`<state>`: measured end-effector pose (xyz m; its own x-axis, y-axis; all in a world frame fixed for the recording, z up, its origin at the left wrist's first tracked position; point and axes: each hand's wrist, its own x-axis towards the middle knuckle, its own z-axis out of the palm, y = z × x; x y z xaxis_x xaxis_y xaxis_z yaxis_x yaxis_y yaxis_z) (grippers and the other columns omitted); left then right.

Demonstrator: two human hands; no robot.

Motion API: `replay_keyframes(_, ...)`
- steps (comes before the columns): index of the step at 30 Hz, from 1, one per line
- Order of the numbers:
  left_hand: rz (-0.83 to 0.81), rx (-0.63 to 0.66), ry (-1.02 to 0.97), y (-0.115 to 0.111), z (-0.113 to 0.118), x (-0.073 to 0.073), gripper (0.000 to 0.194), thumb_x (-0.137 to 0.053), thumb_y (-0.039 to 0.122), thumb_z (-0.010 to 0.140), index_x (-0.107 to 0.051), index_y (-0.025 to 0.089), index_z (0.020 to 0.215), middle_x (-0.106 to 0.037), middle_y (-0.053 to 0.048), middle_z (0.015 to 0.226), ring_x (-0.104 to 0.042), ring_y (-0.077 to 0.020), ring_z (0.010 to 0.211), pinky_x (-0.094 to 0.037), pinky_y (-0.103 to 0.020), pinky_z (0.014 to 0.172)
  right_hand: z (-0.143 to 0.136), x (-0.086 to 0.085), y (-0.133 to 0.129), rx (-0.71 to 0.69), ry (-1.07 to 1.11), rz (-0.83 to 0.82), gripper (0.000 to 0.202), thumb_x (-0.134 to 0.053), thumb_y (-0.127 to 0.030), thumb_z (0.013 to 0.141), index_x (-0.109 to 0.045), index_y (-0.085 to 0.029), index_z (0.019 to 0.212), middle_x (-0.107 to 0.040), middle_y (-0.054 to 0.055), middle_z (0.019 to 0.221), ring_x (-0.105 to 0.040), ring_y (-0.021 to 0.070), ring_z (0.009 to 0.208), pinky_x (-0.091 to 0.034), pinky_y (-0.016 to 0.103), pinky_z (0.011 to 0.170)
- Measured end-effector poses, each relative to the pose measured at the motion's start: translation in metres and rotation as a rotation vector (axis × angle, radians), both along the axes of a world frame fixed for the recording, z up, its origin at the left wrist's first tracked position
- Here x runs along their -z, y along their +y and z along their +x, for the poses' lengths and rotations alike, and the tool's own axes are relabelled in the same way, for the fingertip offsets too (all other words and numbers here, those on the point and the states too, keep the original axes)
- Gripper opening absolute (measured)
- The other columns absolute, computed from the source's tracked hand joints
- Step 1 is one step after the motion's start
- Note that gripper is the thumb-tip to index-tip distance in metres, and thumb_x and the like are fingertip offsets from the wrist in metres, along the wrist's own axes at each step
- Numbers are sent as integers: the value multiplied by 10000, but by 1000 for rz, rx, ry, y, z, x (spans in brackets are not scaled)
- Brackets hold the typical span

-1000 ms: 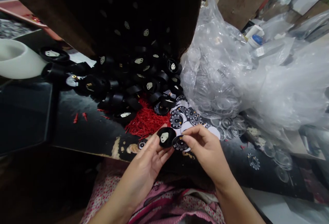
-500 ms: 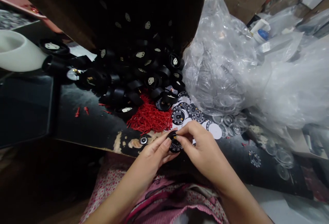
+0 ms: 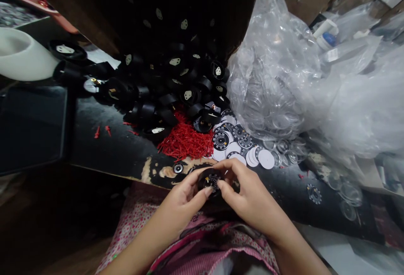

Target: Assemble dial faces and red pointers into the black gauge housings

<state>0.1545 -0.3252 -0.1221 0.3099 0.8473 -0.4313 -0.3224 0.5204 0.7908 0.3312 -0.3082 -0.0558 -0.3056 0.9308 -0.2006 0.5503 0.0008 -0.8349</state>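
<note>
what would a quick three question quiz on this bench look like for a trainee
1. Multiple choice: what do the left hand and right hand both hold?
a) the white container
b) a round black piece with a dial face
c) a blue cap

2. True or false: in the picture, the heap of red pieces lies to the left of the pile of printed discs.

3. Fill the gap: the plastic bag beyond the printed discs is ____, so its contents show through.

Key: 1 b; 2 true; 3 clear.
</note>
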Motion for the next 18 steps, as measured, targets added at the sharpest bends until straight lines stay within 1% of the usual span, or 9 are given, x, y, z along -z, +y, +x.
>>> replay_keyframes(2, -15, -76, 33, 0, -6, 1, 349, -757, 335, 810, -712, 281, 1151, -737, -26, 1184, -640, -256, 1180, -469, -369, 1062, -3, 4, 7, -19, -36, 57, 207, -556, -147, 919, -619, -215, 1105, -690, 10, 1000, -626, 146, 869, -482, 283, 786)
replay_keyframes(3, -32, -128, 31, 1, -8, 0, 341, -751, 334, 816, -709, 281, 1150, -742, -26, 1171, -651, -256, 1164, -479, -373, 1054, -5, 7, 13, -15, -110, 109, 166, -547, -160, 933, -641, -203, 1064, -701, 23, 987, -634, 165, 889, -478, 304, 806)
replay_keyframes(5, -63, -244, -11, 4, -10, -4, 301, -733, 322, 832, -712, 261, 1127, -755, -39, 1137, -673, -259, 1126, -505, -383, 1030, -12, 11, 26, -10, -352, 233, 133, -532, -168, 942, -661, -176, 972, -708, 58, 951, -635, 215, 907, -461, 361, 834)
replay_keyframes(7, -75, -353, -72, 8, -10, -10, 251, -710, 294, 850, -717, 229, 1092, -763, -58, 1112, -678, -264, 1119, -519, -382, 1018, -22, 15, 38, -48, -601, 327, 128, -528, -183, 937, -653, -156, 949, -701, 93, 937, -632, 260, 893, -449, 406, 822)
replay_keyframes(10, -75, -441, -171, 13, -6, -18, 208, -655, 256, 889, -719, 204, 1080, -763, -74, 1119, -651, -257, 1171, -508, -367, 1038, -33, 17, 48, -125, -793, 380, 143, -521, -224, 937, -634, -139, 960, -699, 123, 934, -633, 286, 864, -446, 422, 784)
replay_keyframes(12, -81, -469, -230, 16, -4, -21, 195, -623, 240, 906, -717, 188, 1069, -761, -89, 1125, -640, -258, 1190, -511, -366, 1037, -35, 18, 50, -143, -831, 380, 142, -512, -217, 935, -630, -139, 940, -702, 123, 908, -635, 282, 843, -442, 416, 773)
replay_keyframes(14, -108, -500, -254, 18, -4, -22, 176, -620, 229, 904, -711, 166, 1041, -765, -117, 1107, -658, -270, 1164, -530, -375, 1015, -32, 18, 49, -144, -809, 356, 138, -504, -194, 935, -631, -145, 915, -707, 109, 890, -637, 268, 829, -434, 406, 772)
replay_keyframes(16, -144, -537, -252, 18, -5, -22, 170, -632, 228, 894, -697, 146, 1027, -766, -149, 1090, -685, -283, 1117, -552, -383, 983, -26, 19, 47, -111, -730, 324, 121, -523, -181, 929, -633, -157, 886, -710, 88, 884, -636, 252, 831, -426, 390, 774)
replay_keyframes(18, -183, -554, -253, 16, -5, -22, 186, -640, 237, 890, -682, 138, 1042, -755, -165, 1119, -695, -290, 1095, -569, -381, 953, -21, 20, 44, -42, -593, 292, 83, -569, -173, 908, -633, -172, 855, -707, 57, 861, -628, 223, 823, -422, 359, 761)
